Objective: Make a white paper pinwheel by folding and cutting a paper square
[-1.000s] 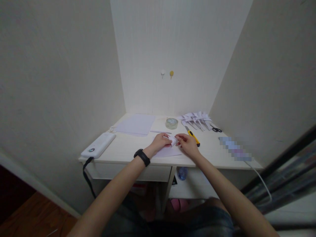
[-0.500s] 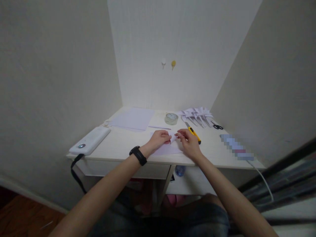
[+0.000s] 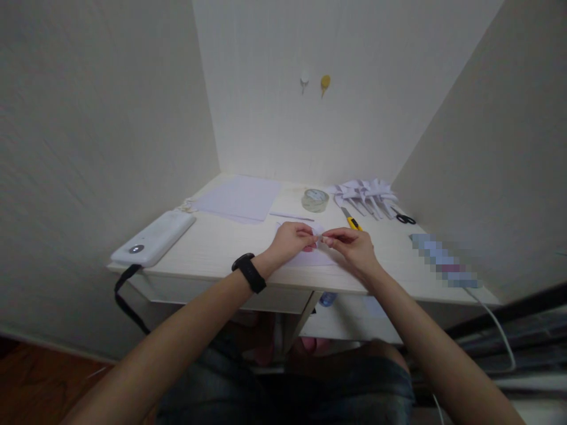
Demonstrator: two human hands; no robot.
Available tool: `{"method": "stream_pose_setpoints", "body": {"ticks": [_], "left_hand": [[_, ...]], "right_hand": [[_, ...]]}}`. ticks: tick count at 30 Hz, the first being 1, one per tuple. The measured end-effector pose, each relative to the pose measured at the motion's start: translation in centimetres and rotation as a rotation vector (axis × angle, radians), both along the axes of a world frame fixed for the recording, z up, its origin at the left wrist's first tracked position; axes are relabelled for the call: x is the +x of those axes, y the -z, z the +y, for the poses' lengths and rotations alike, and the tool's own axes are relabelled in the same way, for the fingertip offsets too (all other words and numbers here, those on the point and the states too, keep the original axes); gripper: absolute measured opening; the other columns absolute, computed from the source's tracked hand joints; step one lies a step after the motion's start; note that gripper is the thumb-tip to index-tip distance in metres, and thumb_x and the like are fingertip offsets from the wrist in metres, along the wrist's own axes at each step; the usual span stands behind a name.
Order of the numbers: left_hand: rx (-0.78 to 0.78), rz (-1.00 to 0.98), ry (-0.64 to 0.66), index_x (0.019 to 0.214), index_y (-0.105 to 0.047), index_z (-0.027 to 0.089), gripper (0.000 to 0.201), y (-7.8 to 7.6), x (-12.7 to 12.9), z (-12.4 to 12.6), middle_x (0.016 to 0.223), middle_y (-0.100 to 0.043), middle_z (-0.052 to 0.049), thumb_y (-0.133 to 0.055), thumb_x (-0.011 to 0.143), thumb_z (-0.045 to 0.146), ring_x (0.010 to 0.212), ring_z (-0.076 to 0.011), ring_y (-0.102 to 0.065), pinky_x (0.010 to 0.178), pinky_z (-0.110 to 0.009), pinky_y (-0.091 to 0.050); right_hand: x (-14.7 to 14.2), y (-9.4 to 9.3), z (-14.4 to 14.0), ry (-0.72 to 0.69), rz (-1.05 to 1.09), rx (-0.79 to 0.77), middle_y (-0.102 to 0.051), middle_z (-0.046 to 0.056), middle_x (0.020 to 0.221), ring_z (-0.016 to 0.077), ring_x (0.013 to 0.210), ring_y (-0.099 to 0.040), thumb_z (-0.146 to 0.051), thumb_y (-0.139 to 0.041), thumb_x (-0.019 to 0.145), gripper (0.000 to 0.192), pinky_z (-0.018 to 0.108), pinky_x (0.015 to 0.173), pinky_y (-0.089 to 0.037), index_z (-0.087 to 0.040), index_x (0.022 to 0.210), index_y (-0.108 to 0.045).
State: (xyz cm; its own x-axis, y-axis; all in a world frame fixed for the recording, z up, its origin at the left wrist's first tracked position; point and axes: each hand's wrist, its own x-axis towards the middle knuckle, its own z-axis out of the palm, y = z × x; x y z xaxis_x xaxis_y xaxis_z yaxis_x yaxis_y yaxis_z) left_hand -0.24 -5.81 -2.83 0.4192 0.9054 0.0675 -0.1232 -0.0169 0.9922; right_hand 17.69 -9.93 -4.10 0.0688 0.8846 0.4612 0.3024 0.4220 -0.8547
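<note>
- Your left hand [image 3: 290,241] and right hand [image 3: 354,248] meet fingertip to fingertip, both pinching a small folded paper [image 3: 318,231] just above the surface [image 3: 212,251].
- A flat sheet [image 3: 310,258] lies under your hands.
- The yellow knife [image 3: 352,221] sits just behind your right hand.
- The tape roll [image 3: 315,200], folded paper pile [image 3: 365,192] and scissors [image 3: 405,219] lie farther back.
- The power bank [image 3: 153,238] rests at the left edge.

A home craft nook: small desk [image 3: 212,251], tape roll [image 3: 315,200], scissors [image 3: 404,219].
</note>
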Motion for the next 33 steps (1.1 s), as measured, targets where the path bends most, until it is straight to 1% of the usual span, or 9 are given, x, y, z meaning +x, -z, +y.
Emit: {"method": "stream_pose_setpoints", "body": {"ticks": [3, 6, 11, 18, 24, 30, 33], "left_hand": [[-0.003, 0.005, 0.014, 0.069, -0.064, 0.009, 0.015, -0.03, 0.06, -0.12, 0.058, -0.065, -0.001, -0.078, 0.070, 0.004, 0.056, -0.0109, -0.065, 0.057, -0.021, -0.055], [-0.012, 0.023, 0.018, 0.067, -0.065, 0.009, 0.013, 0.12, 0.16, -0.09, 0.058, -0.066, -0.003, -0.074, 0.072, 0.002, 0.056, -0.0114, -0.066, 0.059, -0.022, -0.056], [0.004, 0.039, 0.031, 0.063, -0.064, 0.010, 0.016, 0.03, 0.16, -0.23, 0.058, -0.066, -0.002, -0.069, 0.073, -0.002, 0.057, -0.0114, -0.065, 0.063, -0.024, -0.057], [0.019, 0.061, 0.015, 0.064, -0.065, 0.009, 0.015, -0.08, 0.07, -0.42, 0.058, -0.066, -0.003, -0.070, 0.073, -0.001, 0.057, -0.0111, -0.066, 0.060, -0.022, -0.056], [0.027, 0.072, 0.032, 0.062, -0.064, 0.009, 0.017, -0.11, 0.01, -0.39, 0.056, -0.065, -0.002, -0.070, 0.074, -0.001, 0.054, -0.0094, -0.065, 0.057, -0.019, -0.054], [0.018, 0.055, 0.019, 0.064, -0.065, 0.009, 0.014, 0.32, 0.10, -0.17, 0.059, -0.067, -0.004, -0.072, 0.074, 0.001, 0.059, -0.0125, -0.068, 0.060, -0.022, -0.056], [0.015, 0.080, 0.017, 0.065, -0.065, 0.009, 0.013, 0.33, 0.15, -0.13, 0.061, -0.068, -0.005, -0.071, 0.074, 0.002, 0.060, -0.0133, -0.068, 0.060, -0.024, -0.057]], "right_hand": [[-0.16, 0.11, 0.00, 0.008, -0.006, -0.021, -0.077, 0.007, 0.078, 0.0220, 0.071, -0.070, -0.044, -0.083, 0.064, 0.028, 0.036, 0.070, -0.056, -0.021, 0.079, -0.078], [-0.27, 0.27, 0.10, 0.011, 0.007, -0.042, -0.077, 0.008, 0.076, 0.0208, 0.067, -0.069, -0.044, -0.084, 0.062, 0.029, 0.034, 0.065, -0.055, -0.020, 0.077, -0.078], [-0.38, 0.30, 0.20, 0.002, 0.009, -0.044, -0.076, 0.007, 0.074, 0.0200, 0.066, -0.068, -0.042, -0.084, 0.062, 0.026, 0.033, 0.065, -0.054, -0.020, 0.074, -0.078], [-0.26, 0.20, 0.17, 0.018, -0.014, -0.044, -0.076, 0.007, 0.073, 0.0205, 0.065, -0.068, -0.042, -0.083, 0.062, 0.026, 0.034, 0.064, -0.055, -0.019, 0.074, -0.078], [-0.34, 0.00, -0.02, 0.037, -0.057, -0.030, -0.076, 0.006, 0.070, 0.0202, 0.062, -0.068, -0.041, -0.082, 0.064, 0.022, 0.033, 0.061, -0.055, -0.021, 0.072, -0.078], [-0.43, -0.05, -0.15, 0.064, -0.073, -0.016, -0.075, 0.005, 0.068, 0.0199, 0.061, -0.066, -0.044, -0.082, 0.063, 0.024, 0.032, 0.059, -0.054, -0.022, 0.071, -0.078], [-0.40, -0.02, -0.11, 0.074, -0.097, -0.019, -0.074, 0.006, 0.067, 0.0181, 0.057, -0.063, -0.047, -0.081, 0.064, 0.027, 0.030, 0.055, -0.050, -0.021, 0.071, -0.078]]}}
